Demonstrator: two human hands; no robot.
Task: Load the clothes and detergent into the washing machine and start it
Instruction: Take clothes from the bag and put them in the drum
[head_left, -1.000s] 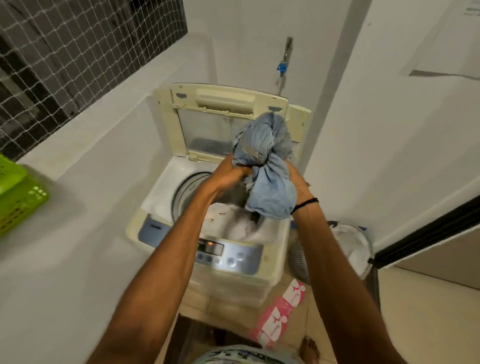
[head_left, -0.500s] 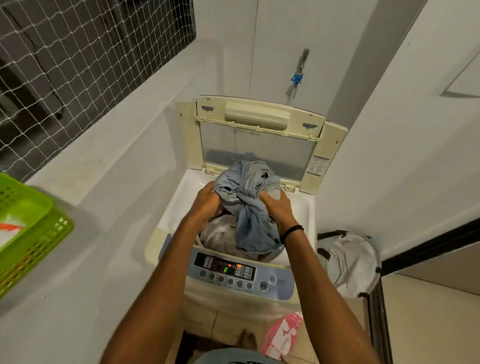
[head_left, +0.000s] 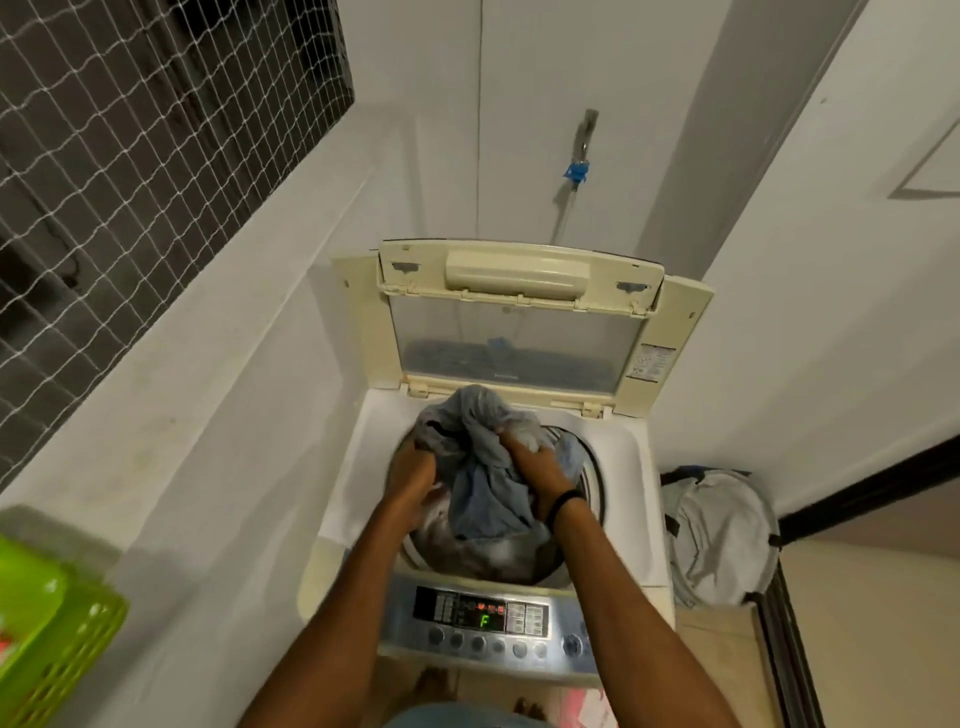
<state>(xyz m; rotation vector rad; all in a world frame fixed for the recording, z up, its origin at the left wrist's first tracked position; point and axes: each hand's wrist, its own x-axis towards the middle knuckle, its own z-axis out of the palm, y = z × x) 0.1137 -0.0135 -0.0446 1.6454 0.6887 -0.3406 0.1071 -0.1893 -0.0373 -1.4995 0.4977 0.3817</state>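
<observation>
Pretty dim, warm indoor light, kinda yellowish overall. Soft shadows on the wall (head_left: 218, 415) left of the hands. Motion blur on the left hand (head_left: 410, 475) and the clothes (head_left: 480, 483) gripped there, basket (head_left: 57, 634) smeared too. Heavy wide-angle bending toward the edges. Display (head_left: 483, 618) glowing green below the hands, still readable.

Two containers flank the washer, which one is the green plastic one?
The lattice-sided green plastic basket on the ledge at far left; the other, right of the washer, is a grey fabric laundry bag on the floor.
</observation>
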